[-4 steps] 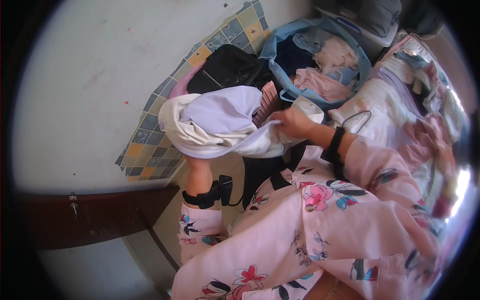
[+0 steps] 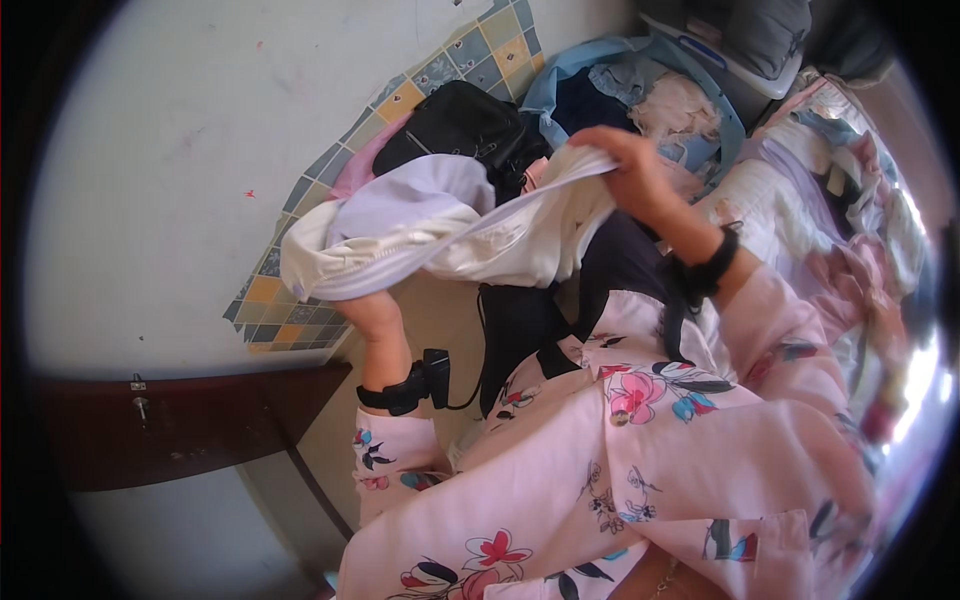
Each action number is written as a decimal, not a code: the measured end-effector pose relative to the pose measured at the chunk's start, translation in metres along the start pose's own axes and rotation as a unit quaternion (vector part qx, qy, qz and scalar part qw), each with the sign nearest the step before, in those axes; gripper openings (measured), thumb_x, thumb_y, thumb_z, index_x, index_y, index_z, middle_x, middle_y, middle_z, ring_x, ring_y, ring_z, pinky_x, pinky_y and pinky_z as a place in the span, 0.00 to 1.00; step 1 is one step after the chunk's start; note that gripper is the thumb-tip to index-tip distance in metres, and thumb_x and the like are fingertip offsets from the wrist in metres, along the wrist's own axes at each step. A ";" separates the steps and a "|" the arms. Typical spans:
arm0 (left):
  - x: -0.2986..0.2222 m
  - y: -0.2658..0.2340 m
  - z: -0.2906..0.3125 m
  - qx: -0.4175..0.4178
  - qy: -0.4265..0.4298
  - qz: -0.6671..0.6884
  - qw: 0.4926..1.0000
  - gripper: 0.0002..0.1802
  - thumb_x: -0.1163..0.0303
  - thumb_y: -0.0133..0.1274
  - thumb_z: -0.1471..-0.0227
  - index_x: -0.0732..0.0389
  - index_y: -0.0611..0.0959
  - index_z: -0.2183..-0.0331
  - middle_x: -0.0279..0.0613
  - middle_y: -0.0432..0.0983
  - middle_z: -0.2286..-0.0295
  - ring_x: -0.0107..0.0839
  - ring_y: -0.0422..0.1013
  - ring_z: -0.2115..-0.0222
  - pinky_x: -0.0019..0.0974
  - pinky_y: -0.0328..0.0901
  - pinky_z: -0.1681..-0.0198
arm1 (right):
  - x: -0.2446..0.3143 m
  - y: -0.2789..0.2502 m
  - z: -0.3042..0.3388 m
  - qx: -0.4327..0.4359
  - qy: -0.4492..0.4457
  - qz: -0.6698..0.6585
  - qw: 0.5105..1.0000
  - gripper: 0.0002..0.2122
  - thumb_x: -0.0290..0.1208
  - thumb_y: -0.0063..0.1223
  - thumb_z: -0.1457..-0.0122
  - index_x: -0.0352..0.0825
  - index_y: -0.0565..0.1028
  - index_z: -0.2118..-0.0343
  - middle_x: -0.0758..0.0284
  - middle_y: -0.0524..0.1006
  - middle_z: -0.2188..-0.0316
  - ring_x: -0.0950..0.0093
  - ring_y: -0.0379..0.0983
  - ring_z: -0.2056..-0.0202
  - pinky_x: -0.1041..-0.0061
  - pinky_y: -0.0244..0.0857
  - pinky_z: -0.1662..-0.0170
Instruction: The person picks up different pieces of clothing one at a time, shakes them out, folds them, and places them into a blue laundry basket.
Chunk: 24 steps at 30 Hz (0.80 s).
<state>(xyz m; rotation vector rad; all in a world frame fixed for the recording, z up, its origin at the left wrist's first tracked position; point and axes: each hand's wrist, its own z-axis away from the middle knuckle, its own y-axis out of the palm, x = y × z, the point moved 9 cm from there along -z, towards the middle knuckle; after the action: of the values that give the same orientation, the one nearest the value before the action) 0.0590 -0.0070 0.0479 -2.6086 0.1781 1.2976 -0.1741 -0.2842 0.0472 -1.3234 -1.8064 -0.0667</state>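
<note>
Above the black bag (image 2: 465, 125): white garment (image 2: 440, 235), soft and light, pinched at its edge by right hand (image 2: 630, 170), bunched over left hand (image 2: 370, 310); left grip hidden.

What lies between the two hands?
In the head view, only the white garment spans from the left hand to the right hand; both hands grip it.

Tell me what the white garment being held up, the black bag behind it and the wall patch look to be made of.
White garment: soft woven or knit cloth, slightly glossy; it drapes and bunches between the left hand and right hand.
Black bag: likely synthetic fabric or faux leather, with a dull sheen.
Wall patch: small glazed ceramic tiles, judging by the grid lines.
</note>
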 end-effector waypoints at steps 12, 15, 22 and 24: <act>0.085 -0.035 0.227 0.501 -0.175 -0.265 0.805 0.17 0.71 0.56 0.60 0.61 0.75 0.63 0.50 0.71 0.67 0.44 0.69 0.65 0.38 0.64 0.63 | -0.023 -0.025 0.189 0.382 0.085 0.124 0.912 0.18 0.18 0.49 0.65 0.41 0.73 0.66 0.65 0.71 0.78 0.63 0.70 0.74 0.68 0.65 0.70; 0.088 -0.030 0.221 0.499 -0.185 -0.270 0.802 0.14 0.70 0.55 0.60 0.58 0.77 0.66 0.44 0.72 0.71 0.40 0.70 0.70 0.35 0.65 0.68 | -0.030 -0.026 0.199 0.327 0.131 0.137 0.926 0.19 0.17 0.49 0.65 0.41 0.72 0.65 0.65 0.71 0.77 0.62 0.70 0.73 0.68 0.65 0.70; 0.040 0.072 0.182 0.526 0.001 -0.179 0.832 0.15 0.66 0.56 0.62 0.57 0.76 0.67 0.38 0.71 0.66 0.39 0.68 0.64 0.39 0.63 0.63 | -0.024 -0.014 0.182 0.341 0.154 0.151 0.915 0.19 0.23 0.54 0.66 0.41 0.71 0.65 0.64 0.71 0.74 0.63 0.71 0.72 0.69 0.66 0.70; 0.040 0.093 0.198 0.596 0.012 -0.181 0.782 0.16 0.65 0.56 0.62 0.57 0.75 0.66 0.39 0.71 0.65 0.39 0.67 0.63 0.40 0.63 0.62 | -0.024 -0.013 0.180 0.343 0.159 0.175 0.909 0.18 0.26 0.55 0.65 0.41 0.71 0.65 0.65 0.72 0.74 0.63 0.71 0.72 0.69 0.65 0.70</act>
<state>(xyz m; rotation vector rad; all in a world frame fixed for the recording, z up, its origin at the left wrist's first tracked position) -0.0892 -0.0473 -0.1130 -1.4393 0.3375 0.6229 -0.2918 -0.2167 -0.0747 -1.0187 -1.1289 0.4808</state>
